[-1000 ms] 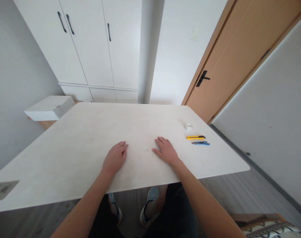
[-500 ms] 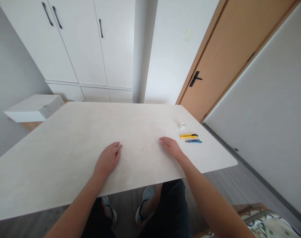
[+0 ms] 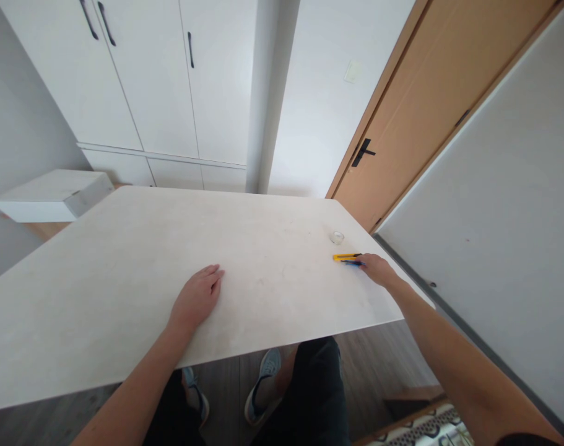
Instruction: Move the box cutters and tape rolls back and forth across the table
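My left hand (image 3: 197,297) lies palm down on the white table (image 3: 137,260), its fingers stretched forward and holding nothing. At the table's right side, my right hand (image 3: 376,268) has its fingertips closed on the right end of a slim blue pen-like tool (image 3: 351,262); its exact kind is too small to make out. A yellow box cutter (image 3: 342,257) lies just behind that tool, its dark end close to my fingers and partly covered by them. Farther back is a small clear roll of tape (image 3: 337,238).
A white box (image 3: 54,192) sits beyond the table's far left corner. White cabinets (image 3: 156,93) stand behind the table, and a wooden door (image 3: 416,105) is at the right. Below the front edge are my legs and a patterned seat (image 3: 430,427).
My right hand has moved right, from the bare tabletop to the blue tool, which now sits closer to the box cutter. My left hand has stayed in place. The view has shifted slightly.
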The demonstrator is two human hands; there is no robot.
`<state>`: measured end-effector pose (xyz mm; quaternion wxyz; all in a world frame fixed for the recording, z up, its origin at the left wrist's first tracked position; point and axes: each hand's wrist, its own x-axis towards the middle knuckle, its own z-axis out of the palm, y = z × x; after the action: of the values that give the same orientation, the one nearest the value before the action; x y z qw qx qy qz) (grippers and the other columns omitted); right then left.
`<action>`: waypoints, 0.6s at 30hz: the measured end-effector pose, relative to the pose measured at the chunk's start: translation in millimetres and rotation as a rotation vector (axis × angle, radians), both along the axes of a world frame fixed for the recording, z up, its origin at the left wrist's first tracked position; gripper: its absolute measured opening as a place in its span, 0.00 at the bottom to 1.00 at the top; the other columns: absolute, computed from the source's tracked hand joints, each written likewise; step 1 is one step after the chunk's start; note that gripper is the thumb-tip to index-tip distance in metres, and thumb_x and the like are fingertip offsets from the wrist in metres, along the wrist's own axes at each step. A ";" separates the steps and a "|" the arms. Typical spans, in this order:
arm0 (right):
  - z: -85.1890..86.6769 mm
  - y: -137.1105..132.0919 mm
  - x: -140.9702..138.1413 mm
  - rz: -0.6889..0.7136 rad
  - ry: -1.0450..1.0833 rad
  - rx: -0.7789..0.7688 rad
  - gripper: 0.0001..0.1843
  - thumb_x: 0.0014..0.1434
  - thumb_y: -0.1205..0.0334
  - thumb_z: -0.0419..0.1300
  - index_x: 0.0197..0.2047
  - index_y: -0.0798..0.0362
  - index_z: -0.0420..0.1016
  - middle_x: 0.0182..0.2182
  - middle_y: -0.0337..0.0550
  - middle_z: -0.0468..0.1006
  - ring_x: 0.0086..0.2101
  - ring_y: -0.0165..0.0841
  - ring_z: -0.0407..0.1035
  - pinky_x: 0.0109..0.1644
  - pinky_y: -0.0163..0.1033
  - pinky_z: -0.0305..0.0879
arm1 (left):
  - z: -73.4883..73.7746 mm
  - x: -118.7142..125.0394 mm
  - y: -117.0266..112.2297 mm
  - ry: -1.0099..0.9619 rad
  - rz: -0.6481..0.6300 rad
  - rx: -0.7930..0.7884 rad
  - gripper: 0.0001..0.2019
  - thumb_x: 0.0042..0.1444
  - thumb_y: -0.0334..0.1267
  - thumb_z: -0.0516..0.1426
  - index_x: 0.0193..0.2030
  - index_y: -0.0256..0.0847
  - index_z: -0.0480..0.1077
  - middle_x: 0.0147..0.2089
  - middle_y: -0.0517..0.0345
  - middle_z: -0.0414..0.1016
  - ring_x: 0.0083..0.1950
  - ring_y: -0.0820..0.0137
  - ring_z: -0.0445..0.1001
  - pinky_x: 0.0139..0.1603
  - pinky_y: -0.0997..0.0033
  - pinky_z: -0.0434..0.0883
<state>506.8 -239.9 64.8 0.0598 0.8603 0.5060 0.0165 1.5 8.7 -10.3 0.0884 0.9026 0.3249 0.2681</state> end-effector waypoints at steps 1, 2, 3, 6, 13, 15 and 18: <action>1.0 2.3 0.9 0.014 0.000 0.030 0.19 0.62 0.69 0.56 0.53 0.48 0.78 0.53 0.49 0.79 0.53 0.40 0.72 0.56 0.42 0.65 | 0.1 -0.1 0.1 0.002 0.000 0.001 0.23 0.66 0.40 0.45 0.53 0.34 0.78 0.60 0.42 0.76 0.62 0.57 0.74 0.68 0.53 0.67; 2.0 5.1 1.5 0.025 -0.001 0.054 0.18 0.63 0.69 0.55 0.53 0.48 0.78 0.53 0.49 0.79 0.52 0.40 0.72 0.56 0.42 0.65 | 0.0 -0.2 0.2 0.004 0.001 0.002 0.23 0.66 0.41 0.45 0.53 0.34 0.78 0.60 0.42 0.76 0.62 0.57 0.74 0.67 0.52 0.67; 2.9 8.1 1.7 0.027 -0.002 0.069 0.18 0.63 0.69 0.55 0.53 0.48 0.77 0.53 0.49 0.79 0.52 0.40 0.72 0.55 0.41 0.66 | -0.2 -0.3 0.3 0.006 0.003 0.002 0.23 0.66 0.41 0.45 0.53 0.34 0.78 0.60 0.42 0.76 0.62 0.57 0.74 0.67 0.53 0.67; 3.9 17.4 1.0 -0.003 0.007 0.030 0.17 0.64 0.69 0.54 0.52 0.48 0.76 0.52 0.48 0.79 0.50 0.40 0.73 0.52 0.41 0.67 | -0.9 -0.4 0.6 0.015 0.010 -0.002 0.23 0.66 0.41 0.45 0.54 0.35 0.77 0.60 0.44 0.76 0.62 0.58 0.74 0.68 0.53 0.67; 5.0 34.1 -3.5 0.083 -0.017 -0.124 0.24 0.63 0.72 0.52 0.60 0.47 0.71 0.52 0.50 0.78 0.50 0.40 0.73 0.50 0.41 0.64 | 2.0 0.0 -0.9 0.000 0.020 -0.023 0.22 0.65 0.42 0.46 0.52 0.40 0.78 0.60 0.47 0.77 0.61 0.58 0.74 0.67 0.52 0.68; 6.1 38.0 -9.5 0.080 -0.019 -0.162 0.19 0.63 0.69 0.54 0.56 0.50 0.72 0.51 0.53 0.77 0.49 0.42 0.73 0.49 0.41 0.63 | 2.6 0.1 -1.0 -0.012 0.019 -0.029 0.22 0.65 0.42 0.46 0.52 0.41 0.78 0.59 0.48 0.77 0.61 0.58 0.74 0.67 0.51 0.69; 7.5 42.6 -21.9 0.001 -0.029 -0.102 0.14 0.63 0.65 0.56 0.52 0.54 0.70 0.47 0.56 0.78 0.47 0.44 0.73 0.47 0.42 0.63 | 2.4 0.1 -1.0 -0.026 0.025 -0.036 0.21 0.65 0.42 0.46 0.52 0.42 0.78 0.59 0.48 0.77 0.61 0.58 0.75 0.66 0.51 0.69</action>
<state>484.9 -197.3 72.4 0.1109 0.8555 0.5058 0.0033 1.6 7.7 -8.0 0.1055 0.8933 0.3396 0.2750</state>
